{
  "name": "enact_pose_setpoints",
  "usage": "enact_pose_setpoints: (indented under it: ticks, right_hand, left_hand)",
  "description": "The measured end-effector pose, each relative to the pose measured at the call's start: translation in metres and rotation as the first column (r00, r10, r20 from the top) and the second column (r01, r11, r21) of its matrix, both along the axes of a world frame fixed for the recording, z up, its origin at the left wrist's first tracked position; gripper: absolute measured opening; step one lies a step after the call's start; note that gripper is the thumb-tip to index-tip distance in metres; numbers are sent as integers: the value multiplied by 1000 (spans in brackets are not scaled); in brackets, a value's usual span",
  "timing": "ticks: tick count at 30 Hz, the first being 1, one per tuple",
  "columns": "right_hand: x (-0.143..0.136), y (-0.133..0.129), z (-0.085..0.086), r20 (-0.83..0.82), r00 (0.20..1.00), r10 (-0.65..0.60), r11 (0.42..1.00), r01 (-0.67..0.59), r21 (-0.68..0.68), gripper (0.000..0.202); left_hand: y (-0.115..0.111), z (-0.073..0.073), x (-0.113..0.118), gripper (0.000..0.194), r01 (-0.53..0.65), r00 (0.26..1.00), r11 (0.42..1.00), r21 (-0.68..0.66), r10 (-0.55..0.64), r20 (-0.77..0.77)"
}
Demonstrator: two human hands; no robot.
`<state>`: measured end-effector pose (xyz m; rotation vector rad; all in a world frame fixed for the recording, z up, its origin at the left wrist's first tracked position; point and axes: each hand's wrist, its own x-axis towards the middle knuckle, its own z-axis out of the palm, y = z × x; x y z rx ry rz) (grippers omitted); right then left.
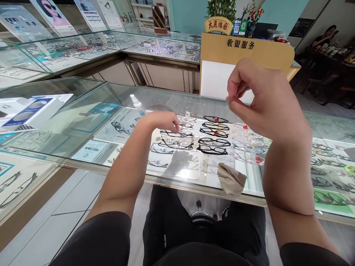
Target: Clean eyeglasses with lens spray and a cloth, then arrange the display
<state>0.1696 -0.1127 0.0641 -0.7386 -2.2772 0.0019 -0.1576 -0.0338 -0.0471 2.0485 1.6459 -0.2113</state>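
Gold-coloured counter (266, 51) reads “收银服务”. Left hand (165, 120) bends downward, right hand (266, 99) is raised higher, both with curled fingers; whether they grasp something, I cannot tell. Black-framed eyeglasses (213, 142) lie behind the glass display counter's (194, 187) front edge.

Holds left hand (164, 121) curled above rows of glasses (213, 150) on a counter (191, 188), right hand (267, 101) raised higher, loosely bent. Has cloth (232, 179) at near edge, bottle (138, 106) farther off, leftward.
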Motion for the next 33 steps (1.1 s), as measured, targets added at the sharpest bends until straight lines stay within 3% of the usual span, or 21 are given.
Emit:
enact_pose_setpoints:
  ticks: [4,7,9,11,14,16,18,22,25,27,33]
  right_hand:
    - [1,5,-2,58,998,-10,1000,11,-14,32]
    - [0,4,-2,45,999,7,999,-4,-47,34]
    - [0,-3,-1,29,999,28,998,-26,-51,36]
    - [0,-11,3,30,999,35,998,-34,-52,36]
    - [1,-19,5,-3,998,61,996,-61,-71,34]
    - [5,-17,0,-62,993,97,985,-105,-134,33]
    - [11,-11,-13,-130,983,131,955,-160,-249,32]
    - [26,4,-57,-330,940,92,828,-256,-499,31]
    - [36,12,-91,-585,810,-35,752,-364,-549,44]
    - [38,15,-108,-688,720,-93,733,-418,-537,54]
    - [36,20,-126,-776,613,-151,698,-490,-523,63]
  left_hand:
    - [-5,18,-8,23,27,969,998,49,-39,243]
    - [-9,22,-2,31,-26,848,992,120,-42,529]
    - [-12,20,7,31,-91,707,981,170,-57,705]
    - [-16,17,21,31,-164,517,966,201,-89,851]
    - [-23,17,47,34,-224,228,965,136,-84,970]
    - [-28,21,66,40,-203,101,978,47,-27,995]
    - [-32,25,85,46,-169,28,985,-12,17,999]
    - [-39,23,121,57,-141,-12,989,-53,52,999]
    - [-42,10,142,58,-123,-51,987,-106,100,994]
    - [-44,-3,151,54,-117,-78,985,-128,120,990]
    - [-47,-32,155,54,-170,-23,976,-138,137,990]
